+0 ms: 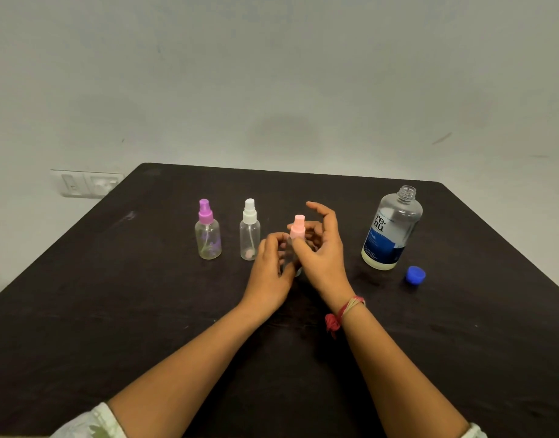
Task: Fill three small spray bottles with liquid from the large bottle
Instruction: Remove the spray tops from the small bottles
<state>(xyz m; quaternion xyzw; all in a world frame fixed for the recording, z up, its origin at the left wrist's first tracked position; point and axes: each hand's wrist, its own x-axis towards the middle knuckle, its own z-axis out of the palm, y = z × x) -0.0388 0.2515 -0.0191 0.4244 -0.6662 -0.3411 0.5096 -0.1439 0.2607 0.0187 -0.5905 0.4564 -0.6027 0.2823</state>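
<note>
— Sleeves (88, 425), pale and patterned, sit at the bottom edge, then two bare forearms reach out over the dark table (114, 311). What are the hands doing?

— Both are on the pink-capped spray bottle (298, 227), which stands at mid-table. The left hand (270, 263) curls its fingers round the clear body to steady it. The right hand (322, 251) pinches the pink spray head between thumb and fingers, with the forefinger lifted free. That split grip suits twisting the head, I'd judge to unscrew it for filling.

— And the others?

— The purple-capped bottle (208, 230) and the white-capped bottle (249, 230) stand in a row to its left, heads on. The large bottle (393, 229) stands upright near the right hand with its neck open. Its blue cap (415, 275) lies beside it on the table, so it is ready for pouring.

— Any writing?

— "re-nu" in dark letters above a blue label panel. The smaller print is too blurred to read for sure.
</note>
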